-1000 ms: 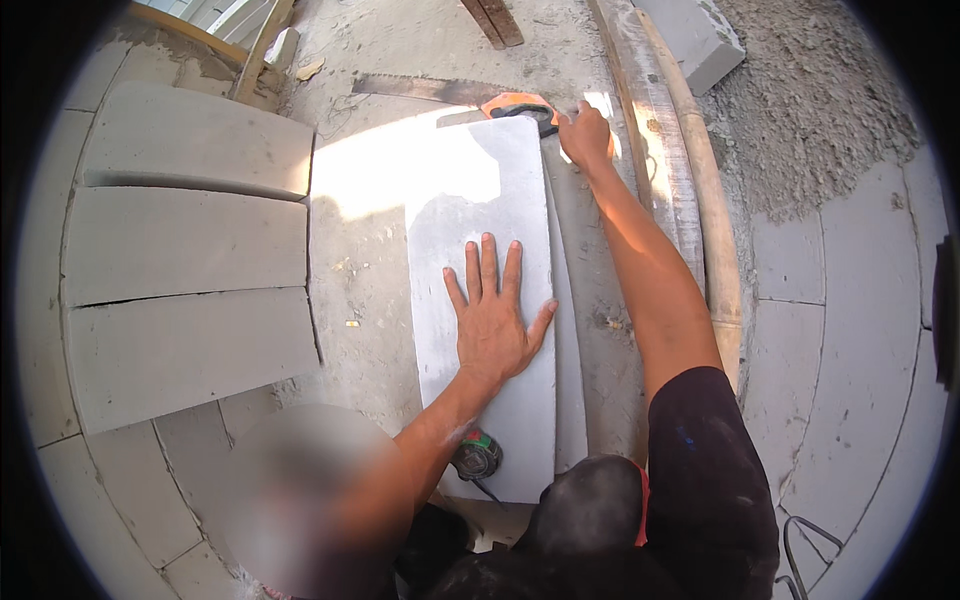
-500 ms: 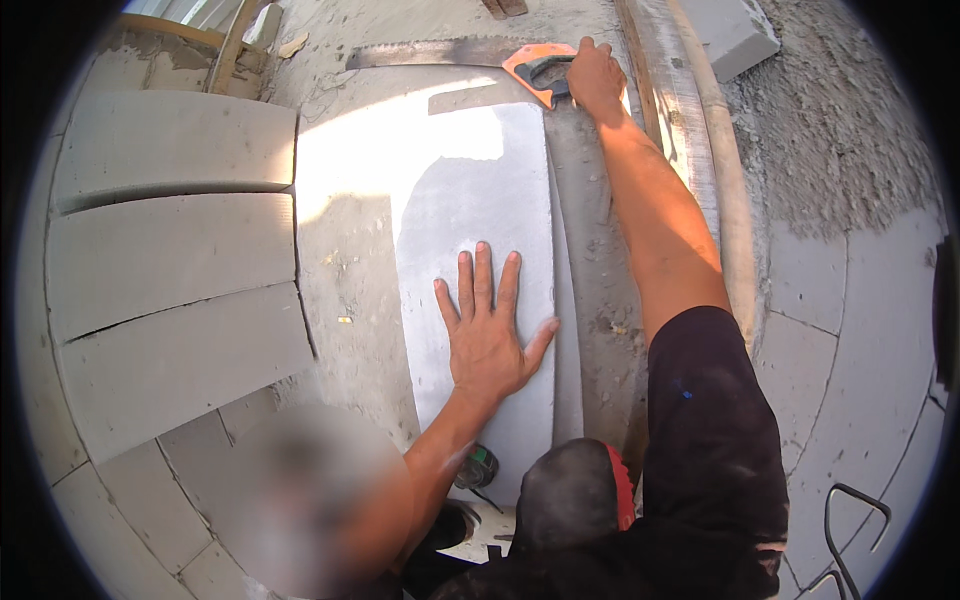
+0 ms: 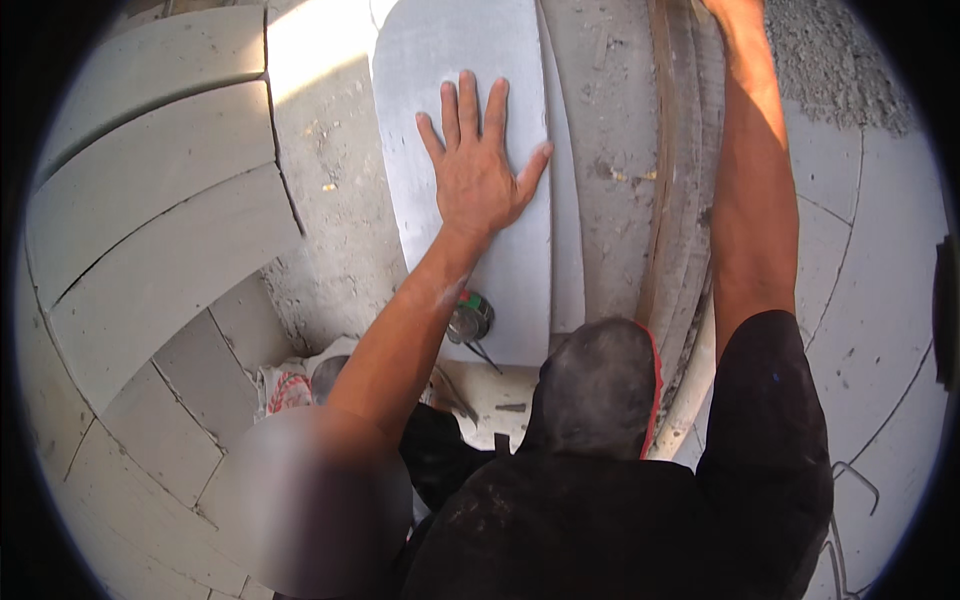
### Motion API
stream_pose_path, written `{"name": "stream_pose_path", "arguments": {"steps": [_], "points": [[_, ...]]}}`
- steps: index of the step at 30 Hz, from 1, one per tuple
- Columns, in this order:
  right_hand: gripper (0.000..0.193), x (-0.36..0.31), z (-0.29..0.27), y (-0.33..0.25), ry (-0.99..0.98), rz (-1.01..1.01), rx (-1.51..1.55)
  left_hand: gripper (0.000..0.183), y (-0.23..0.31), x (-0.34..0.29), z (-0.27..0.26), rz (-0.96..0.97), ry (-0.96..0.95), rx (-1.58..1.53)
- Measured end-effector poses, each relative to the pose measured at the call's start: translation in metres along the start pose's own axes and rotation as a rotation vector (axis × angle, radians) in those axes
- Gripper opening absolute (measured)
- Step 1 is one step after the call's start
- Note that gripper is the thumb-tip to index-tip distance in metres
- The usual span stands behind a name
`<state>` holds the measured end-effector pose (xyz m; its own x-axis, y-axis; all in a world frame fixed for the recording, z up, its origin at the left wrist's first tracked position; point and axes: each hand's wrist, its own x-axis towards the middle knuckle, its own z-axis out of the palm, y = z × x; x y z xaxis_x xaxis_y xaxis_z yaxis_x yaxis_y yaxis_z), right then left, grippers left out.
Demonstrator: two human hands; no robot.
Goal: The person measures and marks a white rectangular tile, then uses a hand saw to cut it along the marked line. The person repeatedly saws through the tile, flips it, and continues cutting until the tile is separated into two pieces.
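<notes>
Black-green tool (image 3: 470,318) sits on the pale block (image 3: 510,275), near end, probably kept within reach. Block lies lengthwise before you; your left hand (image 3: 480,185) spreads flat on top, gripping nothing, likely steadying it. Far right, your right hand (image 3: 737,8) is cut off; can't tell its grip.

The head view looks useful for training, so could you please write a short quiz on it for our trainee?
1. What does the person's left grip touch: (a) the wooden board, (b) the long white block, (c) the gray floor?
2. True or false: that grip is curled into a fist.
3. What lies on the block beside the left forearm?
Key:
1: b.
2: False; its fingers are spread.
3: A dark round tool with a green patch.
</notes>
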<state>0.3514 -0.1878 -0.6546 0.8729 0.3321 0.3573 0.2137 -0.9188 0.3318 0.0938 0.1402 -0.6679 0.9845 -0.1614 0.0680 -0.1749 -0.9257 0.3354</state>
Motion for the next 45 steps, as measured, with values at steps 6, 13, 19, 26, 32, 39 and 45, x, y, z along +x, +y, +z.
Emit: {"name": "stream_pose_path", "arguments": {"steps": [6, 13, 19, 26, 32, 39, 45], "points": [[0.035, -0.196, -0.122, -0.013, -0.034, 1.034, 1.046, 0.088, 0.001, -0.004, 0.013, 0.04, 0.068, 0.035], [0.026, -0.4, -0.31, -0.101, 0.024, 1.53, 1.339, 0.087, -0.014, -0.007, 0.012, 0.085, 0.155, -0.035], [0.034, -0.541, -0.422, -0.2, -0.215, 1.921, 1.576, 0.087, -0.023, -0.067, -0.016, 0.229, 0.292, -0.385], [0.028, -0.568, -0.381, -0.258, -0.575, 1.605, 1.871, 0.117, -0.023, -0.186, -0.067, 0.24, -0.226, 0.001], [0.03, -0.605, -0.31, -0.293, -0.661, 1.611, 1.762, 0.146, -0.019, -0.192, -0.064, 0.198, -0.479, 0.124], [0.066, -0.626, -0.285, -0.331, -0.194, 0.892, 1.217, 0.144, -0.009, -0.198, -0.065, 0.174, -0.509, 0.168], [0.065, -0.599, -0.319, -0.359, -0.35, 0.699, 0.994, 0.148, -0.011, -0.192, -0.06, 0.181, -0.495, 0.175]]}}
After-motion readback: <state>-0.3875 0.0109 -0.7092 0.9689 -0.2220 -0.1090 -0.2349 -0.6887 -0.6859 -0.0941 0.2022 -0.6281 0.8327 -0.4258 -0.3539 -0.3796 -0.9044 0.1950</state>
